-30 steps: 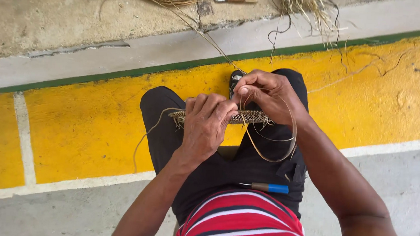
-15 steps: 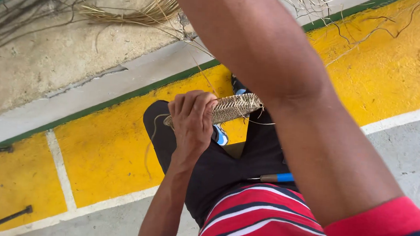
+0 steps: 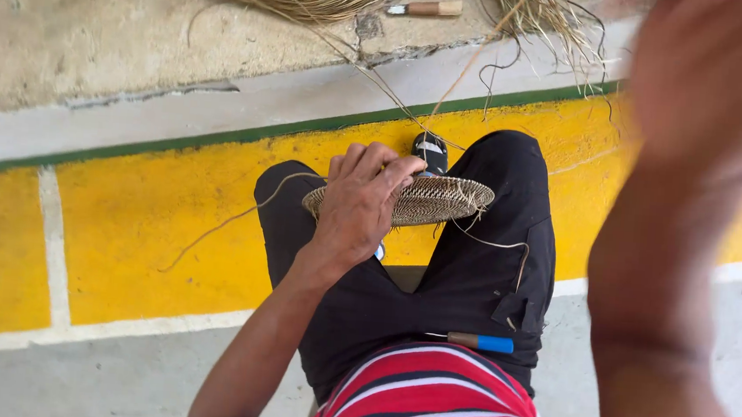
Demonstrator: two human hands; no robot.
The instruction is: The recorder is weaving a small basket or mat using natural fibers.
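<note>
Fingers of my left hand curl over the near edge of the flat, round woven disc of pale straw, gripping it just above my knees. The disc lies almost level between my black trouser legs, with loose fibre ends sticking out along its right rim. One long thin straw strand runs from it up toward my raised right hand, which is close to the camera and so blurred that I cannot tell whether it is open or closed on anything.

On my lap, near the red-and-white striped shirt, rests a slim tool with a blue handle. My dark shoe shows just beyond the disc, on the yellow painted strip of floor. Beyond the green line and the pale kerb, on the rough concrete ledge, lie bundles of dry straw, and between them a wooden-handled tool.
</note>
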